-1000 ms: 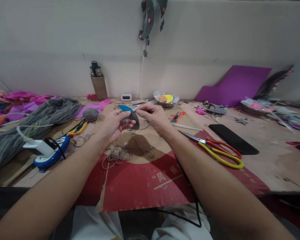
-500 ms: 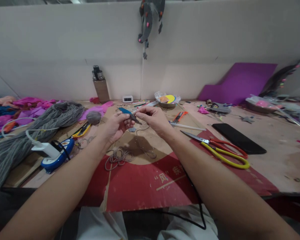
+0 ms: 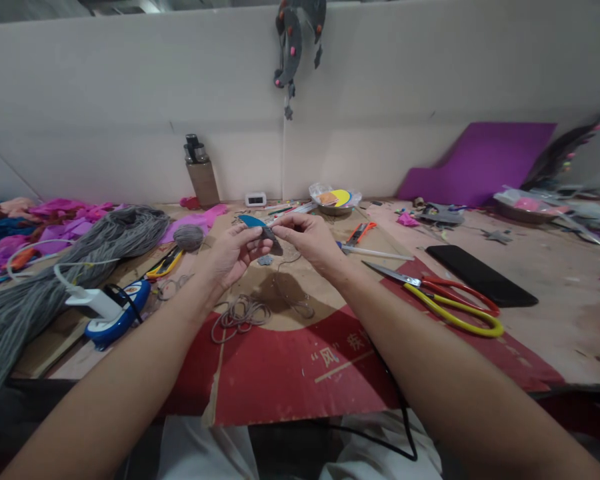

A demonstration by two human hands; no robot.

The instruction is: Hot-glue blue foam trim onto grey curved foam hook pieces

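Note:
Held up over the cardboard, my left hand (image 3: 240,253) pinches a small flat piece, blue on one part and dark grey on the other (image 3: 251,221), felt-like in look. My right hand (image 3: 307,239) meets it at the piece's right edge, thumb and forefinger pressed together; what lies between them is too small to make out. Grey cord (image 3: 240,316) lies in loose loops below the hands, and a thin strand runs up towards them. A small grey cut-out (image 3: 265,261) rests on the cardboard just beneath my left hand.
Red-and-yellow-handled scissors (image 3: 443,297) and a black phone (image 3: 480,275) lie right of my right forearm. To the left are a thick grey yarn hank (image 3: 95,260), a yarn ball (image 3: 188,237), a yellow cutter (image 3: 165,263) and a blue power adapter (image 3: 115,320). A white wall (image 3: 370,87) stands behind.
The blue-and-grey piece has turned in my fingers, so more of its flat face shows. Both hands stay in nearly the same place; the view has shifted slightly.

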